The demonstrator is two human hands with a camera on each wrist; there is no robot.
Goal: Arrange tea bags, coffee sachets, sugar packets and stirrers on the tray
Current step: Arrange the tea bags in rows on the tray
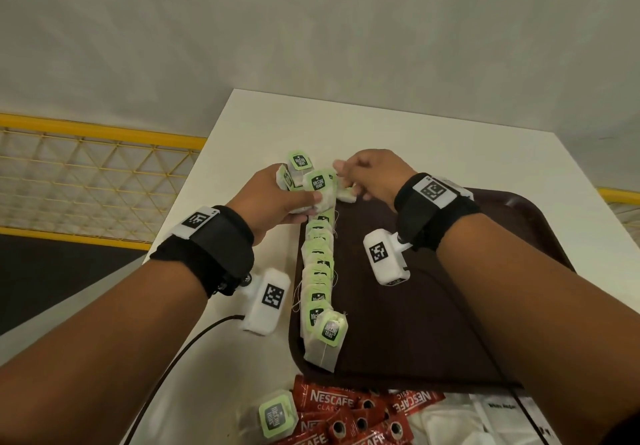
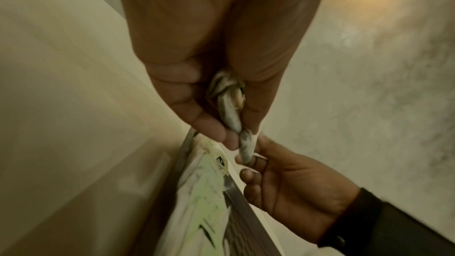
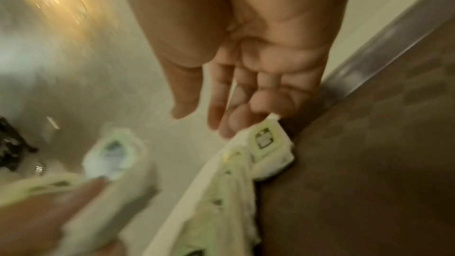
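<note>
At the far left corner of the brown tray (image 1: 450,333), seen from the head camera, a bunch of tea bags (image 1: 311,188) is gripped by the left hand (image 1: 273,202), with the thumb pressed over the front bag. The right hand (image 1: 372,176) is held just beside it with its fingers curled down, and a single tea bag (image 1: 346,195) is seen at its fingertips on the tray's corner; whether that bag is pinched or only touched cannot be told from this view. A row of overlapping tea bags (image 1: 317,278) is laid along the tray's left edge. On the white table (image 1: 381,125), near the tray's front edge, red coffee sachets (image 1: 332,413), white sugar packets (image 1: 460,420) and one loose tea bag (image 1: 277,417) are piled. From the left wrist camera, crumpled tea bags (image 2: 229,108) are seen clamped between the thumb and fingers of the left hand (image 2: 221,55), with the right hand (image 2: 290,182) close beneath them, its fingertips at the lowest bag. The row of bags (image 2: 204,201) is seen along the tray's rim. From the right wrist camera, which is blurred, the right hand (image 3: 246,61) is shown with fingers extended and relaxed, their tips at the end bag (image 3: 268,149) of the row; nothing is enclosed by them.
</note>
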